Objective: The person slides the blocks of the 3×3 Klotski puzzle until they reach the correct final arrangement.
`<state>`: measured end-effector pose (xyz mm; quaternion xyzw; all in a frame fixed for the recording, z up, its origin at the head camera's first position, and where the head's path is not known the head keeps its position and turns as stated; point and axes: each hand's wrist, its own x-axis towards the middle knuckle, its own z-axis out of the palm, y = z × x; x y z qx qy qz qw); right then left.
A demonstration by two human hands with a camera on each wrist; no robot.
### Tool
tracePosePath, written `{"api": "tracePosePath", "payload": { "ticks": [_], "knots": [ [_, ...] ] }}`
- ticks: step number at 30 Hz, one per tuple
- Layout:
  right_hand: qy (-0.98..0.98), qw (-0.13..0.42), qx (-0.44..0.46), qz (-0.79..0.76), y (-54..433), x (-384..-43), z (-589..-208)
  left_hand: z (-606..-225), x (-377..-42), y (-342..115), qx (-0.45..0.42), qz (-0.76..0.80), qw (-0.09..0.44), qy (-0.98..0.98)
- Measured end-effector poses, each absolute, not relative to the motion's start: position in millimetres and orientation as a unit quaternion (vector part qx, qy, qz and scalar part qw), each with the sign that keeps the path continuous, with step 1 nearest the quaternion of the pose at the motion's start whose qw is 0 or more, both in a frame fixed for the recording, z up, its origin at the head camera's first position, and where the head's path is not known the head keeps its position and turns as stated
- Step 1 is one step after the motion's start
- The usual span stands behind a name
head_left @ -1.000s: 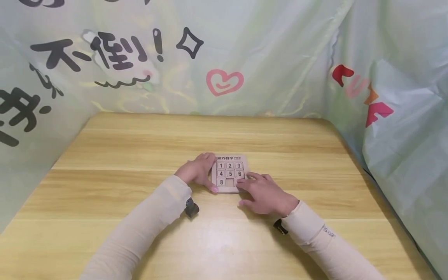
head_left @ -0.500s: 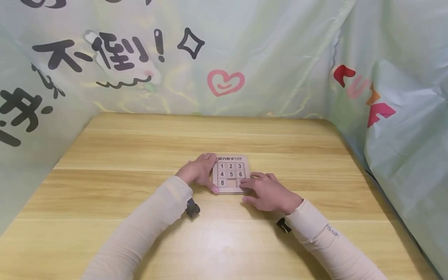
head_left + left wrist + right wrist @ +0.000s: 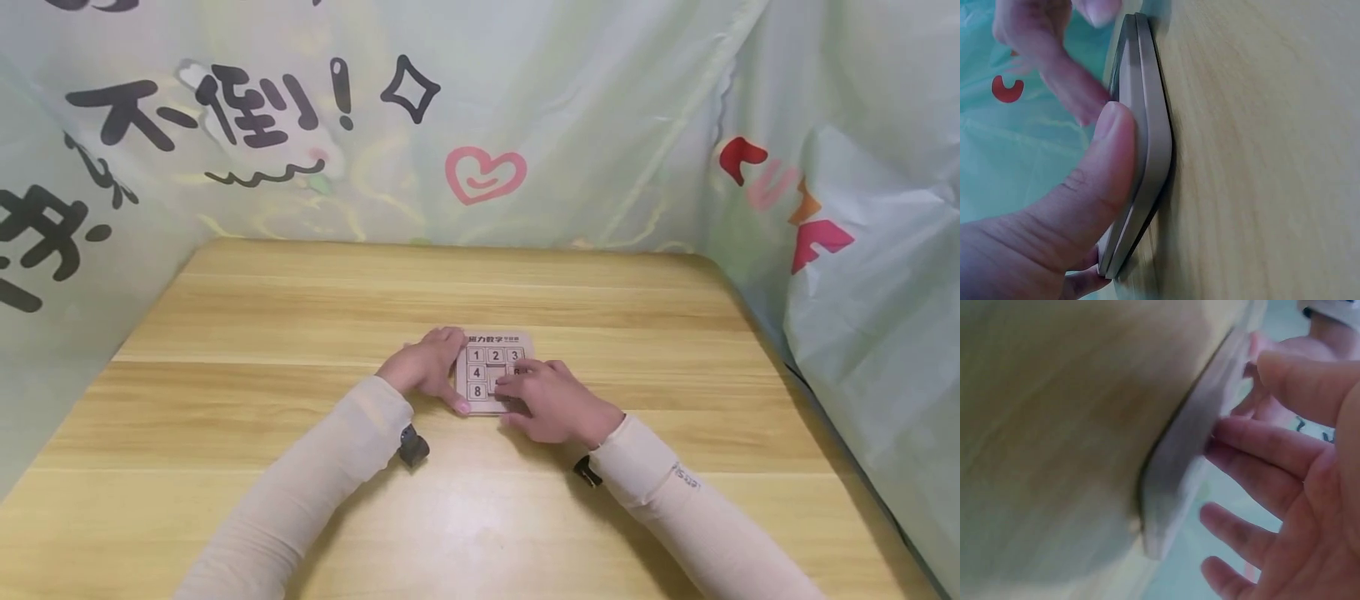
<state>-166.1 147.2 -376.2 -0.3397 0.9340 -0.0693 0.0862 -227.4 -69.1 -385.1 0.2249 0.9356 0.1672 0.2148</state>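
Note:
A flat sliding number puzzle (image 3: 480, 408) lies on the wooden table. My left hand (image 3: 427, 363) grips its left side, thumb at the near corner and fingers along the far left edge. The left wrist view shows the thumb (image 3: 1113, 147) pressed on the puzzle's rim (image 3: 1154, 119). With extended fingers, my right hand (image 3: 557, 404) touches a tile (image 3: 496, 377) in the middle column, which sits between the second and bottom rows. Tiles 1, 2, 3, 4 and 8 are readable; the right fingers cover the lower right part. In the right wrist view, the fingertips (image 3: 1225, 431) meet the puzzle's top.
The wooden table (image 3: 375, 283) extends around the puzzle on all sides. A pale printed curtain (image 3: 585, 125) hangs behind and beside it. Dark cameras are strapped at the left wrist (image 3: 412, 447) and right wrist (image 3: 587, 472).
My right hand has moved left, from the lower right tile to the middle column. The middle tile has slid down towards me, leaving a gap above it. The left hand keeps its hold.

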Motion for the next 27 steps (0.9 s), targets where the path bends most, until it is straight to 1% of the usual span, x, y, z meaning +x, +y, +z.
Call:
{"api": "tracePosePath", "payload": {
  "ticks": [6,9,11,13,17,19,23,25,27],
  "knots": [
    [0.927,0.091,-0.355,-0.076,149.5,-158.3,-372.3,-382.6,-226.6,-68.9,0.217,0.164,0.223,0.936],
    [0.934,0.065,-0.341,-0.085,152.2,-158.2,-373.3,-383.2,-226.5,-68.5,0.220,0.164,0.223,0.935],
    [0.943,0.039,-0.317,-0.093,154.0,-158.6,-374.6,-384.7,-226.2,-67.9,0.223,0.164,0.220,0.935],
    [0.950,0.026,-0.295,-0.098,155.1,-159.1,-376.7,-386.8,-225.0,-68.1,0.221,0.163,0.226,0.935],
    [0.958,0.042,-0.273,-0.082,155.2,-161.0,-380.9,-390.2,-222.8,-68.5,0.219,0.158,0.237,0.933],
    [0.958,0.049,-0.272,-0.075,154.5,-162.1,-381.1,-389.8,-223.3,-67.9,0.223,0.159,0.233,0.933],
    [0.949,0.066,-0.297,-0.081,151.2,-164.8,-379.5,-386.6,-225.9,-66.1,0.227,0.159,0.221,0.935],
    [0.943,0.080,-0.311,-0.086,150.4,-165.3,-379.1,-385.8,-226.7,-65.7,0.225,0.157,0.222,0.936],
    [0.941,0.079,-0.318,-0.087,150.9,-164.7,-379.1,-385.9,-227.0,-65.4,0.223,0.157,0.226,0.935]
  ]
}}
